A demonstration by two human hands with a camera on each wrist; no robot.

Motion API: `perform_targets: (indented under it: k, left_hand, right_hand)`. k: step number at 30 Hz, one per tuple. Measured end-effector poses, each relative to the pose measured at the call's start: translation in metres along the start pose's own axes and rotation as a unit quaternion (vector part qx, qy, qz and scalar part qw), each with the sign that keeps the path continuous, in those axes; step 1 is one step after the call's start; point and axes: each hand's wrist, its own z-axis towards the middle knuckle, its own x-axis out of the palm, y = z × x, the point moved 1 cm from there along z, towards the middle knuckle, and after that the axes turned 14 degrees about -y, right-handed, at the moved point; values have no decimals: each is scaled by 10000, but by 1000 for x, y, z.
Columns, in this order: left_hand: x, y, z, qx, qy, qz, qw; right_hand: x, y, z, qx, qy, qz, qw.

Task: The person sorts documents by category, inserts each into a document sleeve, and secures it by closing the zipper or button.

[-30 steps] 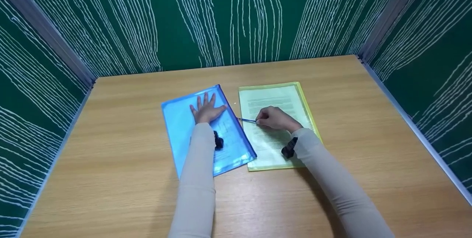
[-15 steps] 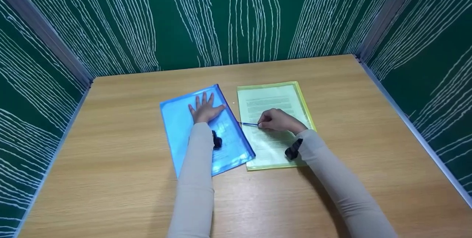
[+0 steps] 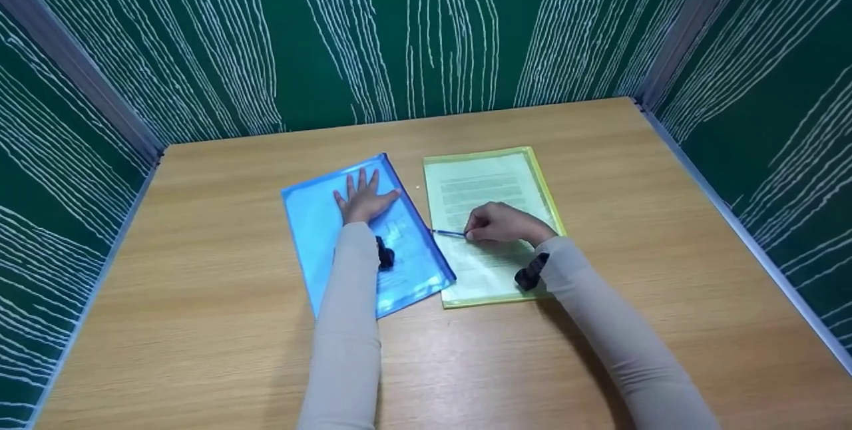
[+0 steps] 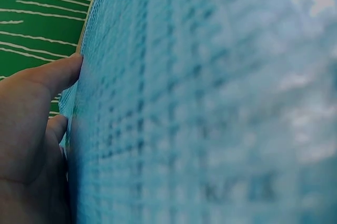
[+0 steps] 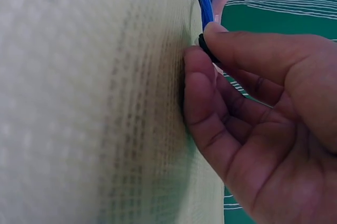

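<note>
A blue mesh zip folder (image 3: 399, 263), with papers showing through, lies at an angle on the table. My left hand (image 3: 366, 204) rests flat on its upper part, fingers spread; in the left wrist view the thumb (image 4: 58, 74) lies along the folder's surface. My right hand (image 3: 502, 223) pinches the end of a thin blue zip-pull cord (image 3: 449, 233) between thumb and forefinger. The cord runs taut from the folder's dark blue right edge. In the right wrist view a dark tip (image 5: 207, 49) of the cord shows between the fingertips. Below this hand lies a yellow-edged mesh folder (image 3: 466, 283).
The blue folder's lower right corner overlaps the yellow folder's left edge. Both lie on a wooden table (image 3: 219, 230). Green walls (image 3: 452, 30) with white streaks stand at the back and sides, joined by grey corner posts (image 3: 692, 24).
My right hand has drawn the cord down along the blue folder's right edge, towards me. My left hand stays on the folder. The head view has shifted slightly.
</note>
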Motion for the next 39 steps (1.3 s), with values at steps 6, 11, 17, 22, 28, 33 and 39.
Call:
perform_targets:
  k: [6, 11, 17, 22, 28, 33, 39]
  left_hand:
    - [-4, 4, 1, -92, 24, -55, 9999]
    - [-4, 5, 2, -21, 56, -76, 10000]
    - [-6, 6, 3, -57, 18, -65, 10000]
    - [-9, 11, 4, -73, -19, -163, 9998]
    - [-14, 25, 6, -261, -67, -168, 9995]
    - [-19, 33, 9, -301, -61, -139, 9994]
    - [-21, 35, 11, -304, -53, -154, 9994]
  right_hand:
    - [-2, 3, -4, -9, 319, 143, 9994]
    - [-3, 1, -7, 46, 441, 140, 9989]
    - [-4, 0, -9, 122, 668, 219, 9975]
    - [-6, 3, -13, 22, 828, 95, 9965]
    - [-10, -3, -22, -63, 1135, 234, 9932]
    - [-11, -9, -25, -130, 1267, 486, 9907]
    - [-12, -11, -25, -215, 1339, 547, 9892]
